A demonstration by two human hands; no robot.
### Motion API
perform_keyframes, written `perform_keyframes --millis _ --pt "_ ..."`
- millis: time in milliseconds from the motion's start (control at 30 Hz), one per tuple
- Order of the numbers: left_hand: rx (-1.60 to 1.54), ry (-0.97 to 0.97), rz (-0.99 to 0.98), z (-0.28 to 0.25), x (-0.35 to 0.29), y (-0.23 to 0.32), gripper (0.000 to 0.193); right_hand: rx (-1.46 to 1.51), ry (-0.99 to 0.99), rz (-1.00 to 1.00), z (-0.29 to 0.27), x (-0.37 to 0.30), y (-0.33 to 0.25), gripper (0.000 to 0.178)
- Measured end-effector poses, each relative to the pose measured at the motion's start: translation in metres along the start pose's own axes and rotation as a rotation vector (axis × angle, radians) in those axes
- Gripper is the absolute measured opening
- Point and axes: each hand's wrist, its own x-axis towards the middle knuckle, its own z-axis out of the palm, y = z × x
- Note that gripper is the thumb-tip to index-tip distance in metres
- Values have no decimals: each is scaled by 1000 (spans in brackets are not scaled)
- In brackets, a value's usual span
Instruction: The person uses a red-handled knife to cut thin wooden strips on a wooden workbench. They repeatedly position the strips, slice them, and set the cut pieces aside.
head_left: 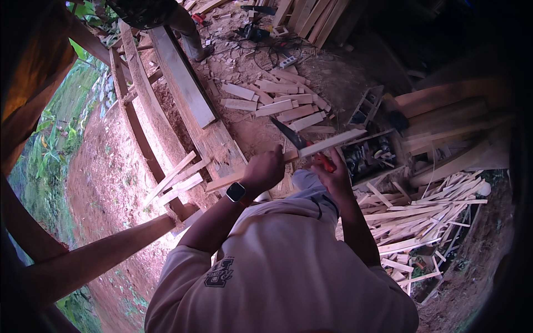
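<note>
My left hand (264, 171), with a watch on its wrist, closes over a long thin wooden strip (224, 181) and holds it down on the bench plank (222, 145). In my right hand (335, 176) is the red handle of a hand saw (286, 132). The dark blade points up and to the left, beyond my hands. A pale wooden batten (333, 142) lies across the view just above my right hand and hides part of the saw. Whether the blade touches the strip, I cannot tell.
Cut wood pieces (277, 97) are heaped ahead on the dirt. To the right stand a crate of tools (380, 152) and a large pile of offcuts (422, 213). Another person's leg (191, 41) is at the far left, beside a wide board (183, 77). A power strip (288, 62) lies among cables.
</note>
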Motion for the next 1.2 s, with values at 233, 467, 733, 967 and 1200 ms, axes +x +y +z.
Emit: perform_keyframes --millis 233,467,733,967,1200 --pt "116 281 5 6 30 -51 22 -20 267 225 -53 -4 27 33" --pt "224 365 -14 2 64 -65 20 -176 596 -148 -69 -57 -63 51" --pt "210 317 41 10 102 -48 20 -445 445 -710 2 -28 -100 48" --pt "251 387 86 30 108 -58 18 -84 202 -268 55 11 -53 50" --pt "265 393 66 34 103 -66 17 -125 139 -160 59 18 -31 47"
